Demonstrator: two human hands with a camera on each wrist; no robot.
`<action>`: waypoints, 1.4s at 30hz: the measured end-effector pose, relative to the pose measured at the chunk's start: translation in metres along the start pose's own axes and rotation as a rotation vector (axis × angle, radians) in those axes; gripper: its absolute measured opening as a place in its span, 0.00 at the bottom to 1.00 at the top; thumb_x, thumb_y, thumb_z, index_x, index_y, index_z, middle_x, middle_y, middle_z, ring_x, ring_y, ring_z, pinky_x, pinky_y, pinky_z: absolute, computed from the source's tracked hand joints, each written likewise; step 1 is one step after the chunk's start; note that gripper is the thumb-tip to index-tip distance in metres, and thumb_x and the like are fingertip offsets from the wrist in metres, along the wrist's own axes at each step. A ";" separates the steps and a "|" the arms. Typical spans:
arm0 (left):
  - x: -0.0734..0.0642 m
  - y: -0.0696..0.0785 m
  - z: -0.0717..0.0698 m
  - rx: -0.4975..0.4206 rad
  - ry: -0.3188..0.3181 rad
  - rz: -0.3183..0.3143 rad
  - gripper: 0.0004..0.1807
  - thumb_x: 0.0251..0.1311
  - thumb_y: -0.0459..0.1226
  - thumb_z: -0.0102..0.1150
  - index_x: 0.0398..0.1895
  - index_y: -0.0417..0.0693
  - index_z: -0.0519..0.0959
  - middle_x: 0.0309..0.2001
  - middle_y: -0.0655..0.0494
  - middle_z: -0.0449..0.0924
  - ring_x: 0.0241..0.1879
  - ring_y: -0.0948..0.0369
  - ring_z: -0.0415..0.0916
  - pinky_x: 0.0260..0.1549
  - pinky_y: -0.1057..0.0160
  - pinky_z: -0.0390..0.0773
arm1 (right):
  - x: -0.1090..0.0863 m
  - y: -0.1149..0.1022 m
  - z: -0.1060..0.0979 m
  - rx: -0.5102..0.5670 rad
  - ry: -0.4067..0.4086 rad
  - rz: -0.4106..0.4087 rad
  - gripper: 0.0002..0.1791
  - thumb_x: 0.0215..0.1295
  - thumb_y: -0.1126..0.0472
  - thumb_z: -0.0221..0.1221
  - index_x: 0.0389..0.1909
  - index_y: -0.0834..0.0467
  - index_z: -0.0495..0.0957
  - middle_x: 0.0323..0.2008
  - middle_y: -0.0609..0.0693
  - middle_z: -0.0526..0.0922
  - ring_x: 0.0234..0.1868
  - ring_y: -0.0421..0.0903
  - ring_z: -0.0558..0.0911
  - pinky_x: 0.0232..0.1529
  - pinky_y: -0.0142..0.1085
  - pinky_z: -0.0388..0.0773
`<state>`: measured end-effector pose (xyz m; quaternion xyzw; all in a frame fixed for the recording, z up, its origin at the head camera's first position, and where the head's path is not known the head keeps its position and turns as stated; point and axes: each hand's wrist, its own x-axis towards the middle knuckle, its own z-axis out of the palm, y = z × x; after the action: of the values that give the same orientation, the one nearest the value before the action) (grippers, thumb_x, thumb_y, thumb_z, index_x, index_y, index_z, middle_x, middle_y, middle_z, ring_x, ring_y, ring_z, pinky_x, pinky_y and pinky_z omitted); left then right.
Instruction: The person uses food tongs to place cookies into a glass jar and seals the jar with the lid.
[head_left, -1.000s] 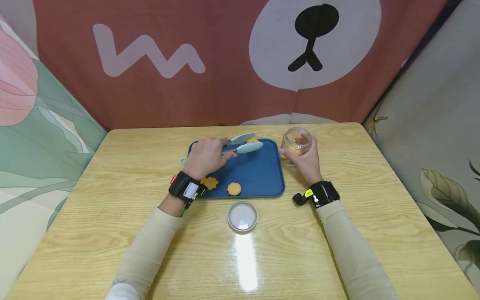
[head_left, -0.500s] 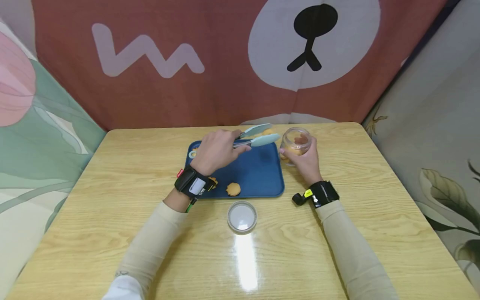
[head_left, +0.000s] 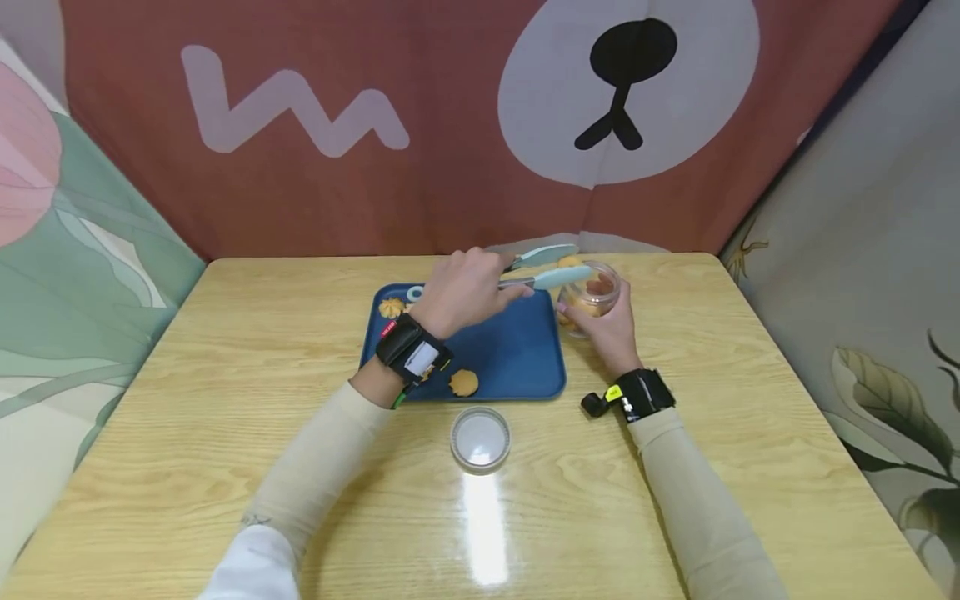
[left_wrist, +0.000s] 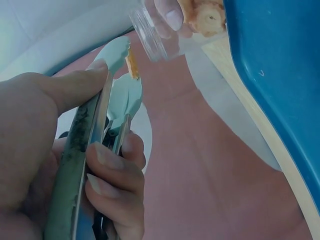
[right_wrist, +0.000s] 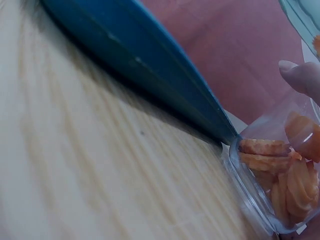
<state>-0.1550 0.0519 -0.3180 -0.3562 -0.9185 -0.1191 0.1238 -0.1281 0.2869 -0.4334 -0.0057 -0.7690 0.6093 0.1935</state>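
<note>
My left hand (head_left: 468,292) grips metal tongs with pale mint tips (head_left: 562,277). Pinched between those tips is a golden cookie (left_wrist: 132,65), level with the mouth of a clear jar (right_wrist: 250,195) and just beside it in the head view. Several piped cookies (right_wrist: 295,192) lie inside the jar. My right hand (head_left: 617,337) holds the jar around its side; it stands on the table against the right edge of a blue tray (head_left: 517,358). On the tray, one cookie (head_left: 463,382) lies near the front edge and another cookie (head_left: 391,308) at the back left.
A round clear lid (head_left: 480,439) lies on the wooden table (head_left: 585,500) in front of the tray. Behind the table hangs a reddish-brown cloth (head_left: 450,208) with a bear's muzzle. My left forearm hides part of the tray's left side.
My left hand has moved right across the tray, carrying the tongs and the cookie from the tray's back edge to the jar's mouth. My right hand and the jar have stayed in place.
</note>
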 end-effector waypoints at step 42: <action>0.033 0.034 0.003 0.008 -0.082 -0.018 0.26 0.54 0.61 0.57 0.13 0.52 0.71 0.14 0.59 0.54 0.11 0.62 0.59 0.09 0.66 0.52 | 0.012 0.040 -0.002 0.029 0.025 -0.032 0.48 0.42 0.52 0.75 0.63 0.45 0.56 0.54 0.51 0.69 0.53 0.45 0.70 0.54 0.45 0.65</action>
<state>-0.1559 0.0976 -0.3060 -0.3520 -0.9264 -0.1019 0.0866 -0.1474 0.3017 -0.4671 0.0020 -0.7576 0.6170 0.2129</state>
